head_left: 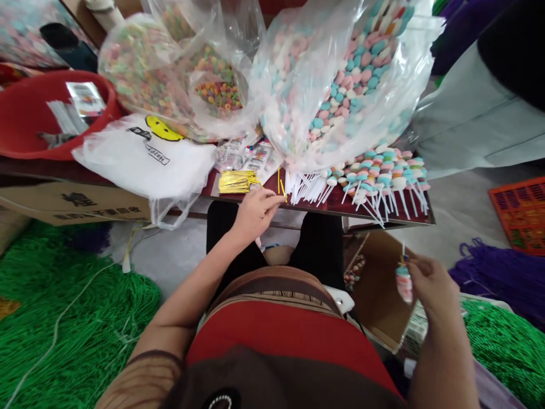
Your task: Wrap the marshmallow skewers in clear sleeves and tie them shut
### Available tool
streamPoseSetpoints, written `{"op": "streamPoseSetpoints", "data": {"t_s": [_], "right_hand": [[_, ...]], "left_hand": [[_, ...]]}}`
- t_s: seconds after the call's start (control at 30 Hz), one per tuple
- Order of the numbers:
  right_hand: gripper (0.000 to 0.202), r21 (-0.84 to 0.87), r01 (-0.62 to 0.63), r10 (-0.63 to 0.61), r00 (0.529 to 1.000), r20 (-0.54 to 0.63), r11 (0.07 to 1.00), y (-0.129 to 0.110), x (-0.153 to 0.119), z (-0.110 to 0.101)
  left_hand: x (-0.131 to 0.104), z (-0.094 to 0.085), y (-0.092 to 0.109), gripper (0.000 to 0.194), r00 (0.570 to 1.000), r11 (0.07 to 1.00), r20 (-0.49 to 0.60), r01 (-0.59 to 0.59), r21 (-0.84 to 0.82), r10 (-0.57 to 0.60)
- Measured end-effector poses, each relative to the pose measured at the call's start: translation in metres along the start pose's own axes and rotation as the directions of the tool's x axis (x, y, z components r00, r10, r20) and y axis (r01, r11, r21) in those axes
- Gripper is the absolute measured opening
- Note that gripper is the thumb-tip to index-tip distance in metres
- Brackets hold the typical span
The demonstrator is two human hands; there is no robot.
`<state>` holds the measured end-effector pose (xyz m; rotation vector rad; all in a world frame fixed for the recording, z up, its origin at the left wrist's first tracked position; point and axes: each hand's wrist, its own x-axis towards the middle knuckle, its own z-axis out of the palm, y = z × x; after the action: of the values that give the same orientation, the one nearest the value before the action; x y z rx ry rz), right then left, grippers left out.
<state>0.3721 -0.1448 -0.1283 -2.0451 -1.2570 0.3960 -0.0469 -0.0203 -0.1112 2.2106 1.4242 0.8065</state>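
Note:
My left hand (pixel 256 211) is at the table's front edge, its fingertips drawn together at the lower end of a yellow twist tie (pixel 281 187). Just left of those fingers is a pile of yellow twist ties (pixel 237 182). Out to the right, over an open cardboard box, my right hand (pixel 432 284) pinches a small wrapped candy stick (pixel 403 283) with pink and blue candy in clear film and a white stick pointing up. White sticks (pixel 304 187) lie on the table, with candy skewers (pixel 385 173) in pink, blue and white heaped to their right.
Big clear bags of pastel candies (pixel 340 85) and ring-shaped candies (pixel 217 94) stand behind. A red basin (pixel 55 145) and a white plastic bag (pixel 145 150) are left. The cardboard box (pixel 378 284) stands below right. Green cords (pixel 76 318) cover the left floor. Another person's grey trousers (pixel 481 119) show at right.

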Motion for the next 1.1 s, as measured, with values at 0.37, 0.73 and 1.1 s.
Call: {"op": "streamPoseSetpoints", "data": {"t_s": [0.37,0.73,1.1], "right_hand": [[0.020,0.256,0.318,-0.384,0.880,0.279,0.913,-0.171,0.038,0.128],[0.043,-0.451,0.263,-0.079,0.919,0.386,0.853,-0.200,0.084,0.159],[0.024,0.368,-0.383,0.271,0.908,0.319,0.847,-0.201,0.096,0.198]], "left_hand": [[0.052,0.014,-0.029,0.039,0.988,0.928,0.080,0.097,0.360,-0.134],[0.051,0.022,-0.036,0.034,0.994,0.933,0.023,0.088,0.350,-0.103],[0.060,0.013,-0.021,0.034,0.996,0.953,-0.005,0.091,0.290,-0.093]]}}
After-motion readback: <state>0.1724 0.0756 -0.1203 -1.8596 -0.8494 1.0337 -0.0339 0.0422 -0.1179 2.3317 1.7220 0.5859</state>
